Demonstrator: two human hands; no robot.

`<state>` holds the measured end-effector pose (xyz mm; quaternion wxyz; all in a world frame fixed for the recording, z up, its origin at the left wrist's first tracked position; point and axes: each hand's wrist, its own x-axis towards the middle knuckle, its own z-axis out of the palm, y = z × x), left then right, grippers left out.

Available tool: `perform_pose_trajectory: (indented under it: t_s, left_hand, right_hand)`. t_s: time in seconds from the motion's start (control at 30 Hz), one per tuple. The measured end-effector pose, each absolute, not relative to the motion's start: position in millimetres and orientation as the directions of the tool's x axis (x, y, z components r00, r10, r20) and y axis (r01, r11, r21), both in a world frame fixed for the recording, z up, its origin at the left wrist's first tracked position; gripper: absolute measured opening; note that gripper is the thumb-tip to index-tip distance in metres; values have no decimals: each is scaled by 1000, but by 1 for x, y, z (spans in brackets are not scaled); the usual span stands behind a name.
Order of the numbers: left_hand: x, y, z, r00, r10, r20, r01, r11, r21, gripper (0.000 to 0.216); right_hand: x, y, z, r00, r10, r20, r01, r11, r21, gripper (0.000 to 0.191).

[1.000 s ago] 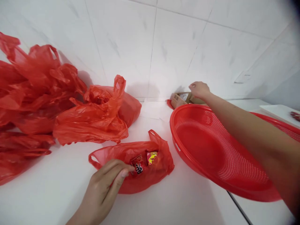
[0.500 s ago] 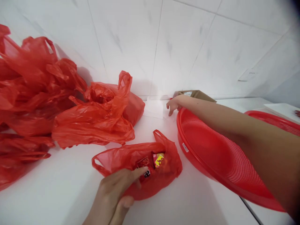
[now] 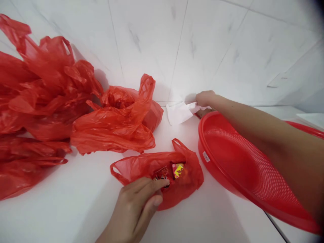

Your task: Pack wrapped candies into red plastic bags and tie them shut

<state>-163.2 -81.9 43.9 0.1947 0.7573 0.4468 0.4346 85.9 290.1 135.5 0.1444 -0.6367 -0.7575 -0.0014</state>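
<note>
My left hand (image 3: pixel 141 199) is at the near rim of a small red plastic bag (image 3: pixel 184 192) on the white table. Its index finger reaches over the opening and its thumb lies on the near side, with the bag's edge between them; the other fingers are partly hidden. Inside the bag sit a dark red snack packet (image 3: pixel 162 172) and a yellow and pink packet (image 3: pixel 178 170). By the wall, my right hand (image 3: pixel 206 98) grips a thin white sheet of paper (image 3: pixel 178 113), which hangs crumpled to the left of the fingers. My right forearm passes over a red mesh basket (image 3: pixel 227 158).
Full red plastic bags (image 3: pixel 116 128) stand along the left and back, with a larger heap (image 3: pixel 45 91) at the far left. A brown box (image 3: pixel 201 113) is partly hidden behind the basket's rim. The tiled wall (image 3: pixel 152 50) closes off the back.
My right hand has taken hold of the white paper and lifted it off the table. My left thumb has come closer to the index finger. The view has shifted slightly.
</note>
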Motion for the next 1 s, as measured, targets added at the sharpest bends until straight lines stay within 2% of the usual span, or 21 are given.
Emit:
perform_pose_trajectory:
  t_s: [0.2, 0.27, 0.33, 0.47, 0.57, 0.63, 0.73, 0.8, 0.93, 1.0]
  left_hand:
    - [-163, -81, 43, 149, 895, 420, 522, -432, 736, 33]
    - [-161, -80, 43, 137, 905, 403, 521, -412, 747, 34]
    - [-159, -80, 42, 137, 913, 385, 513, -398, 760, 35]
    - [-153, -80, 41, 150, 922, 357, 456, -385, 802, 36]
    - [-149, -82, 43, 96, 938, 333, 347, -345, 872, 36]
    - [-146, -83, 45, 38, 957, 288, 173, -291, 941, 39]
    - [-143, -85, 51, 56, 977, 205, -185, -192, 964, 53]
    - [-141, -87, 54, 107, 979, 171, -332, -127, 935, 62]
    - [-138, -89, 55, 119, 987, 105, -337, -60, 940, 58]
    - [-137, -89, 54, 102, 990, 93, -319, -56, 946, 55]
  right_hand:
    - [102, 263, 173, -117, 959, 256, 991, 129, -31, 17]
    - [104, 248, 184, -108, 953, 283, 991, 126, -47, 17]
    - [102, 231, 192, -97, 950, 298, 982, 140, -128, 22]
    - [84, 180, 200, -146, 952, 270, 917, 232, -325, 44]
    - [67, 122, 200, -344, 926, 155, 669, 358, -652, 48]
    - [59, 81, 198, -484, 869, 98, 502, 367, -783, 43]
    - [53, 31, 194, -600, 799, 44, 461, 390, -797, 34]
    - [51, 11, 186, -673, 739, -29, 442, 371, -817, 26]
    - [49, -2, 165, -760, 624, -181, 434, 279, -857, 11]
    - [47, -5, 155, -753, 630, -190, 472, 317, -823, 11]
